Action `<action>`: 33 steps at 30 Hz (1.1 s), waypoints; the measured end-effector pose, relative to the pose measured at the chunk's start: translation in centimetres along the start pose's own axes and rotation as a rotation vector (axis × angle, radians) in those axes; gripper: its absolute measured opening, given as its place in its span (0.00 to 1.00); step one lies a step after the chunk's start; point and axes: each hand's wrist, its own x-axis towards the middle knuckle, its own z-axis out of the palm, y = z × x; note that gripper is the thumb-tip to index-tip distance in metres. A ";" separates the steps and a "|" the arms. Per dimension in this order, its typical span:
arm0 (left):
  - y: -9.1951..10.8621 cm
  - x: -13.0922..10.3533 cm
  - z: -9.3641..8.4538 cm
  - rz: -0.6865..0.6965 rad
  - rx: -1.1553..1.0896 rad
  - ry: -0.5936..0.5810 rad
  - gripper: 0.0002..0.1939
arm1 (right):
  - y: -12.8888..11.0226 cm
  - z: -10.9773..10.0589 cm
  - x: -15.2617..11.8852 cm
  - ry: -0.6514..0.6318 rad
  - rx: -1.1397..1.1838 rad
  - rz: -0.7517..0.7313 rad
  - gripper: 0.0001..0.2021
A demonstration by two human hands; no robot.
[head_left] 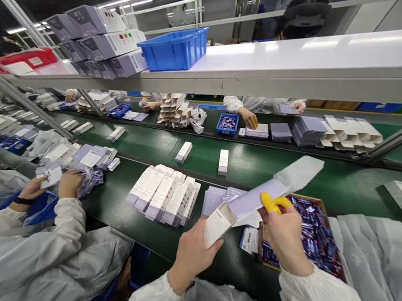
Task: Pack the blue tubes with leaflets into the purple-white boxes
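Note:
My left hand is closed around a small white carton, whose near end faces up and to the right. In my right hand, with yellow covers on the finger and thumb tips, is a lavender slab in a clear plastic bag. The slab's lower end meets the carton's mouth; how far in it sits I cannot tell. Loose bag plastic sticks out at the far end. Beneath my right hand stands a cardboard box full of small shiny blue and red packets.
Flattened-looking white cartons lie stacked to the left, near lavender sheets. Single cartons lie on the green belt. A shelf with a blue bin spans above. Co-workers' hands work opposite and at left. Clear bags lie right.

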 end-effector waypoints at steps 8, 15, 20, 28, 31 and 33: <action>0.7 0.1 0.8 0.037 0.064 -0.023 0.25 | 1.2 -1.4 1.0 0.040 -0.103 -0.001 0.21; 1.8 0.5 0.4 0.047 0.059 -0.170 0.23 | 2.3 -1.3 -1.7 -0.099 -0.351 -0.179 0.14; 2.7 -0.1 1.4 -0.021 0.039 -0.187 0.22 | 4.1 -2.8 -1.9 -0.184 -0.352 0.065 0.16; 3.4 -0.3 2.6 -0.033 0.195 -0.204 0.19 | 2.4 -4.4 0.8 -0.085 -0.041 0.163 0.30; 3.6 -0.4 3.0 -0.033 0.214 -0.231 0.19 | 1.7 -5.1 1.1 -0.191 -0.152 0.169 0.26; 3.5 -0.9 3.5 -0.036 0.210 -0.250 0.19 | 1.5 -6.0 1.2 -0.283 -0.208 0.201 0.23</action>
